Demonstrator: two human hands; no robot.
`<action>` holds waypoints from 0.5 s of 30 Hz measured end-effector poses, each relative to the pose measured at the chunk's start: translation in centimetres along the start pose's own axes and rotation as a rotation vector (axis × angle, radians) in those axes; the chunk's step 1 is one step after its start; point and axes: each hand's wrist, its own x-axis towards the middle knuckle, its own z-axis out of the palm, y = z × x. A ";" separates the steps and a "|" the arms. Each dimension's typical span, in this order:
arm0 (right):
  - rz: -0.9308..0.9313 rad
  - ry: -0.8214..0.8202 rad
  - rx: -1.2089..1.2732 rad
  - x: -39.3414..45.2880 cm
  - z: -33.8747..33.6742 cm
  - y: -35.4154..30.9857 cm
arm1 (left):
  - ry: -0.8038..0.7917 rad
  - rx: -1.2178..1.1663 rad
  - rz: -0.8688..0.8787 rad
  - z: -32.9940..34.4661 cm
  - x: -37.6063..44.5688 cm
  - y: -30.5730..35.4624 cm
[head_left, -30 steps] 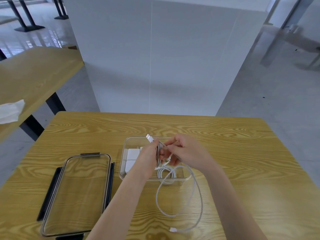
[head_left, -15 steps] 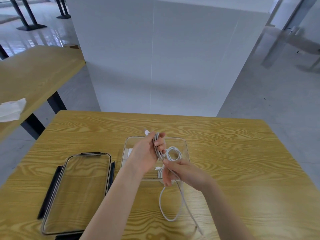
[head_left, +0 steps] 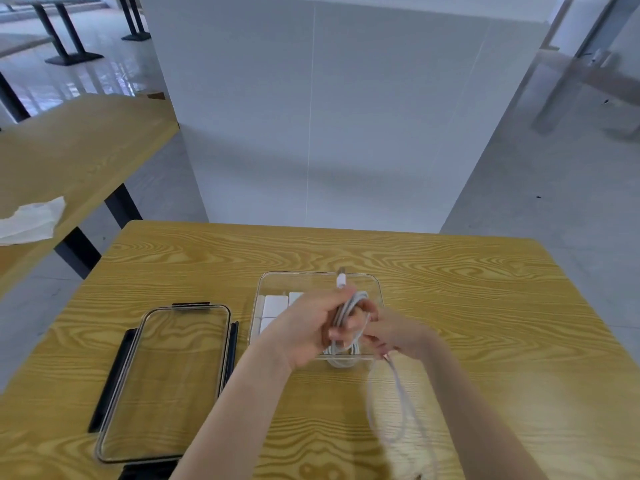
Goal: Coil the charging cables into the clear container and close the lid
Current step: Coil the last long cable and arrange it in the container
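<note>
One loose tail of cable [head_left: 398,410] hangs blurred over the counter [head_left: 502,306], shorter than a second ago, so the coil's nearly wound. Right hand [head_left: 394,336] pinches the slack, left hand [head_left: 308,327] has fingers curled round the bundle above the clear container [head_left: 375,289]. Lid [head_left: 166,386] sits off, left.

Lighting: soft, even daylight; glare on glossy floor [head_left: 69,81], upper left. Shadows faint. Motion blur on cable [head_left: 398,403] lower centre-right. Wide-angle bending at frame edges.
</note>
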 end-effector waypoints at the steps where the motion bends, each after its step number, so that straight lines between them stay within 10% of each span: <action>1: 0.008 0.032 -0.045 -0.3 -0.6 -0.8 | 0.032 0.073 -0.032 0.2 0.1 -0.3; 15: -0.170 0.366 -0.185 -4.4 0.3 -8.2 | 0.425 0.447 0.026 1.0 1.9 -0.7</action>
